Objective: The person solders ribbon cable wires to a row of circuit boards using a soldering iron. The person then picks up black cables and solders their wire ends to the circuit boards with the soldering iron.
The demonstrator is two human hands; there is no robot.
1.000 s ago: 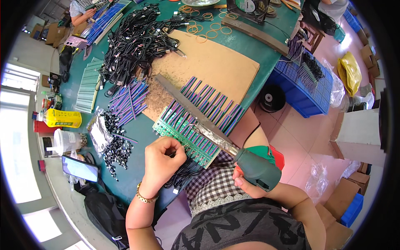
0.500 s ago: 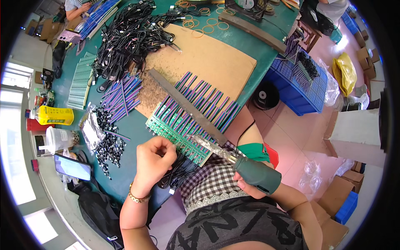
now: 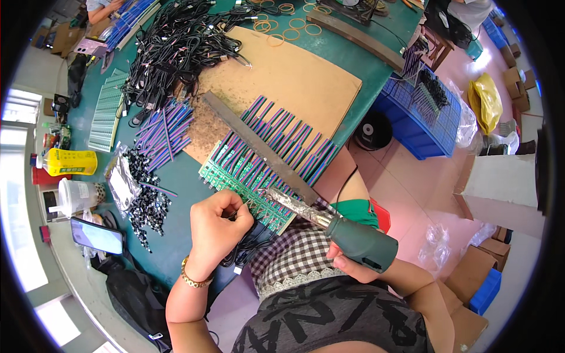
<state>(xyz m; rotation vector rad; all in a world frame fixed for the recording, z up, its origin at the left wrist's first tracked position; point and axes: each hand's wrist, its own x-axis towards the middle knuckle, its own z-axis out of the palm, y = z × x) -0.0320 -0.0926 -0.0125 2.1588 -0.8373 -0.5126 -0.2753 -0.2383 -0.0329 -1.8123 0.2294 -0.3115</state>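
Observation:
My left hand (image 3: 213, 228) is closed in a pinch at the near edge of a green circuit-board panel (image 3: 222, 176). A dark strand shows between its finger and thumb, apparently a wire end of the black cable (image 3: 250, 242) bunched beside it. My right hand (image 3: 352, 268) grips the dark green handle of a soldering iron (image 3: 365, 244). The iron's foil-wrapped barrel points left, its tip at the panel close to my left fingers. Rows of multicoloured ribbon wires (image 3: 303, 136) run from the panel's far side, under a long metal bar (image 3: 259, 148) lying across them.
Brown board (image 3: 300, 73) lies beneath the wires. Further left are piled black cables (image 3: 170, 53), loose ribbon wires (image 3: 168, 132), small black parts (image 3: 147, 212) and a phone (image 3: 97, 235). Rubber bands (image 3: 291, 34) lie at the back. A blue crate (image 3: 421, 117) stands right of the table.
The whole view has shifted slightly, with the table's contents a little further left. Both hands keep their grip, and the iron's tip stays at the panel near my left fingers.

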